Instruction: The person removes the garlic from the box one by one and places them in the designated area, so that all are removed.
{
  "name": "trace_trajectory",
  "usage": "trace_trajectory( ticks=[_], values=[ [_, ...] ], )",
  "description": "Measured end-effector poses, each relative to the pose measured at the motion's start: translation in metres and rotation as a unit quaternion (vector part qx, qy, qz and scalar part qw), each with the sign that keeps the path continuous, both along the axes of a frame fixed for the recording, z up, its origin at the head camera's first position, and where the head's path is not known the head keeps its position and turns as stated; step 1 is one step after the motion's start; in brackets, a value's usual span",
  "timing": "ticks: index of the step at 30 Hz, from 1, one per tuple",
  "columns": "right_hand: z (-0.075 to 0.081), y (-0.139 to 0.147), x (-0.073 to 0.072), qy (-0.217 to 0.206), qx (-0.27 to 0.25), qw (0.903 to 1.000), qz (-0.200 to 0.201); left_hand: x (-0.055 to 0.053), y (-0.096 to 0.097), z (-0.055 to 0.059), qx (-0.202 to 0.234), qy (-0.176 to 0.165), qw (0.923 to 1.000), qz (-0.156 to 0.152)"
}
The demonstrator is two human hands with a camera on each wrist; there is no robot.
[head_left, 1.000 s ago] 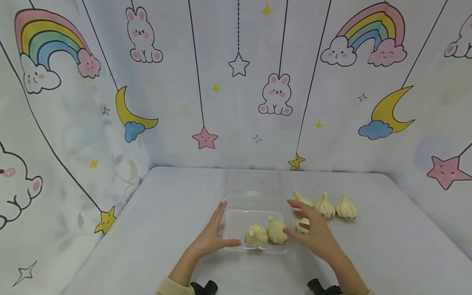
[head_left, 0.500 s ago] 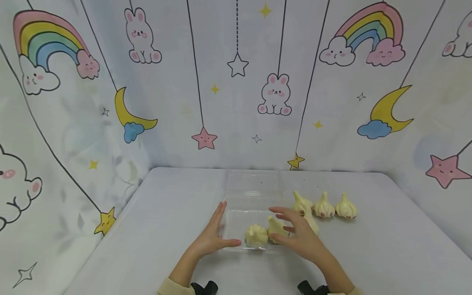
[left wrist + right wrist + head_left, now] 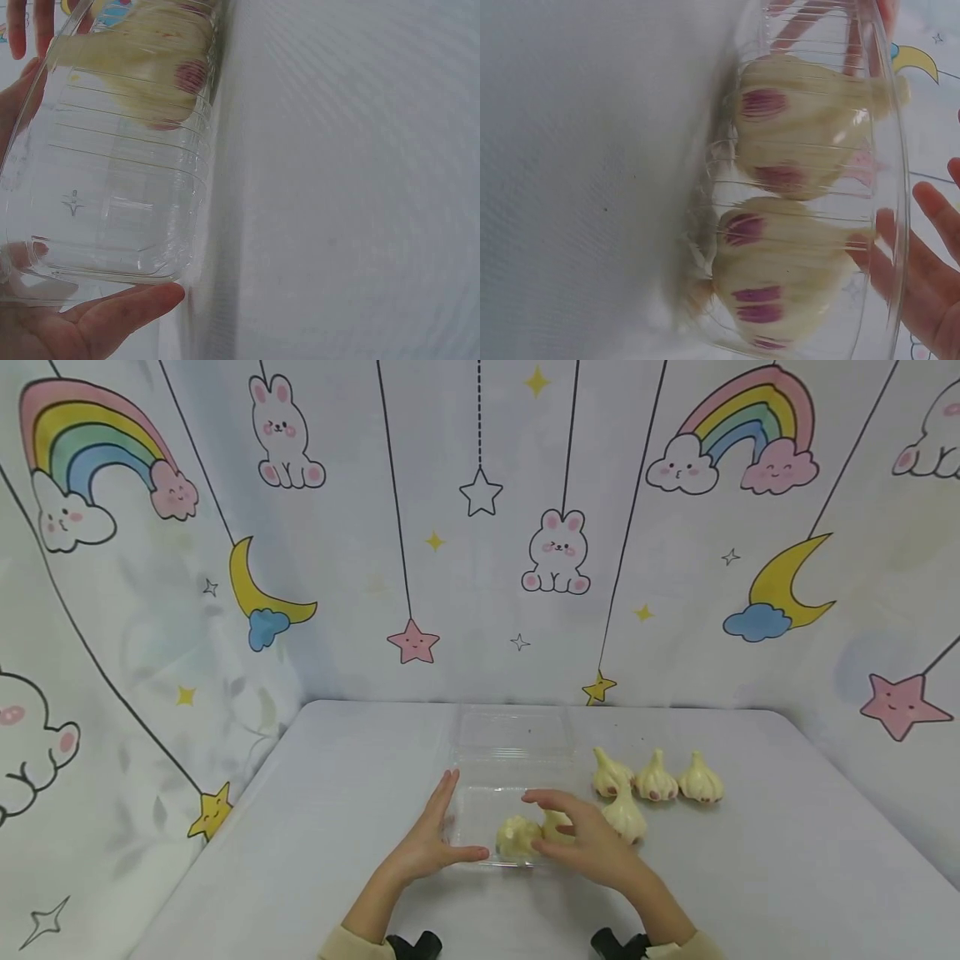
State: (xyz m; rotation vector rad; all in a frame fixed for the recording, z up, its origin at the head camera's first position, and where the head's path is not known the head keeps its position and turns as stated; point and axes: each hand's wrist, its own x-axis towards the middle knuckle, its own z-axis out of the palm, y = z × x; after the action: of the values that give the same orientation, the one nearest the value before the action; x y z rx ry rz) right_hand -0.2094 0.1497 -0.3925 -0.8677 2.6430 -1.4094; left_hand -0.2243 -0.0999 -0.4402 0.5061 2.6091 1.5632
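Note:
A clear plastic clamshell box (image 3: 480, 810) stands on the table with its lid folded back. Two garlic bulbs sit inside along its front: the left bulb (image 3: 517, 837) shows well, while the right bulb (image 3: 555, 827) is partly covered by fingers. My left hand (image 3: 426, 843) rests against the box's left side, fingers straight, thumb along the front rim; in the left wrist view the thumb (image 3: 127, 315) lies by the clear wall. My right hand (image 3: 588, 843) is over the box's right part, fingers loosely bent and spread around the bulbs, gripping neither visibly.
Right of the box, several more garlic bulbs are on the white table (image 3: 750, 860): a front bulb (image 3: 625, 817), and a back row with a left bulb (image 3: 609, 772), a middle bulb (image 3: 656, 778) and a right bulb (image 3: 701, 779). A cartoon-printed cloth (image 3: 480, 568) hangs behind.
My right hand has moved left from beside the box to over the bulbs inside it, uncovering the front bulb on the table. My left hand has stayed in place.

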Motion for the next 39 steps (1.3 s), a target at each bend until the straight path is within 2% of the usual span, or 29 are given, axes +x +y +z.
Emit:
trace_trajectory(
  ticks=[10, 18, 22, 25, 33, 39],
  values=[
    [-0.004, -0.007, -0.004, -0.009, 0.025, 0.9990, 0.036, -0.001, 0.000, -0.001, -0.005, 0.001, 1.0000, -0.002],
    [-0.004, -0.012, -0.007, 0.021, 0.084, 0.9953, 0.042, -0.001, 0.000, -0.001, -0.002, 0.002, 1.0000, -0.003],
    [-0.005, -0.013, -0.007, 0.005, 0.095, 0.9938, 0.057, -0.001, -0.001, -0.002, 0.000, 0.003, 1.0000, -0.004],
    [-0.007, -0.015, -0.008, -0.004, 0.106, 0.9925, 0.062, -0.001, -0.001, -0.002, 0.000, 0.004, 1.0000, -0.005],
    [-0.008, -0.021, -0.011, 0.015, 0.121, 0.9899, 0.072, -0.001, -0.001, -0.001, -0.001, 0.002, 1.0000, -0.005],
    [-0.007, -0.027, -0.014, 0.019, 0.134, 0.9888, 0.062, -0.001, -0.001, -0.001, -0.001, 0.002, 1.0000, -0.006]
  ],
)
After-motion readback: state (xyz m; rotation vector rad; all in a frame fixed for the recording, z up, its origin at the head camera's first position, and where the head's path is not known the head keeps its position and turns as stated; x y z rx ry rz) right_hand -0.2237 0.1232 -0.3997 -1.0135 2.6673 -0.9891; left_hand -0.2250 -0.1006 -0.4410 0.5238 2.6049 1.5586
